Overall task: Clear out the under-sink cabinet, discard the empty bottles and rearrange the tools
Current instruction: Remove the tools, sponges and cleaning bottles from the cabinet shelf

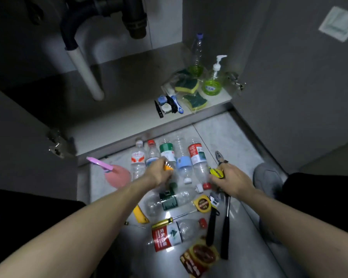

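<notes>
The left hand [159, 173] grips an orange-handled tool [167, 167]. The right hand [232, 178] holds yellow-handled pliers [219, 163], nose pointing far. Between them, empty bottles [181, 159] lie in a row on the floor [225, 133]. Nearer lie a tape measure [203, 204] and a hammer [226, 223]. Sponges [187, 86] sit in the far cabinet [129, 109].

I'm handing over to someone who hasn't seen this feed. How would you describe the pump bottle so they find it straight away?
Start at the open cabinet floor under the sink pipes and go to its far right corner. Two clear bottles with green bottoms stand there behind the sponges. The pump bottle is the short, round one nearer the front, with a white pump on top; its neighbour is tall, slim and blue-capped.
</notes>
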### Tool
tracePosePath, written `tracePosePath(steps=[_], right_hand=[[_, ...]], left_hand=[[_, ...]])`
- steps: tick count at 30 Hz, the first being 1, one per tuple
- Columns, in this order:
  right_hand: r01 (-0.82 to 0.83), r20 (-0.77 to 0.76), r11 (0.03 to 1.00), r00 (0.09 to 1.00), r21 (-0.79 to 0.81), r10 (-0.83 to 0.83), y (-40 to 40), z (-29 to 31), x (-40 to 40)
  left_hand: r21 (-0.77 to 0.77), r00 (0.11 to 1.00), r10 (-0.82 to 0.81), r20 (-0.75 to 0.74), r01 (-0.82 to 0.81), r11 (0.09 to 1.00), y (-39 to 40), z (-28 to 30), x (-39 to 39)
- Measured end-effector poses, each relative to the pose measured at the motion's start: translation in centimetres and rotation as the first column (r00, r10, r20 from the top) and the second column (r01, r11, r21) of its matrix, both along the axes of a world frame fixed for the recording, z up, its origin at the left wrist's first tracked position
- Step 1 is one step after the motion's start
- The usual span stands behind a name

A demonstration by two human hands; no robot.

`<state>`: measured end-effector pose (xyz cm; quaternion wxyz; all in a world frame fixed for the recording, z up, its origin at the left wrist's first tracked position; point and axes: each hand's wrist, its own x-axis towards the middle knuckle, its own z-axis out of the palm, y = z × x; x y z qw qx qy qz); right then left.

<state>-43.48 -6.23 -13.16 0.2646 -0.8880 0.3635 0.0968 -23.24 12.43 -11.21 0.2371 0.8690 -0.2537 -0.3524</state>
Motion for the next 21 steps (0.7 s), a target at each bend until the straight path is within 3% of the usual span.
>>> tracePosePath(steps=[3, 12, 17, 21], right_hand=[[0.042, -0.117, 0.998, 0.992, 0.040, -0.037, 1.2, -0.7, -4.1], [-0.010, -0.294, 0.990, 0.954, 0.138, 0.050, 4.4, -2.5, -10.2], [-0.129, -0.359, 0.986, 0.920, 0.108, 0.160, 5.8, -3.6, -11.8], [-0.174, -0.371, 0.975, 0.904, 0.137, 0.213, 7.1, -3.9, -12.4]], left_hand=[[0.049, 0.993, -0.067, -0.098, 0.072, 0.996, 1.2, -1.5, -4.8], [0.197, 0.974, -0.220, -0.052, 0.226, 0.954, 4.6, -4.7, -12.2], [0.133, 0.930, -0.366, -0.025, 0.365, 0.921, 6.3, -4.2, -14.7], [0.228, 0.810, -0.584, -0.046, 0.578, 0.784, 7.3, -4.0, -16.8]])
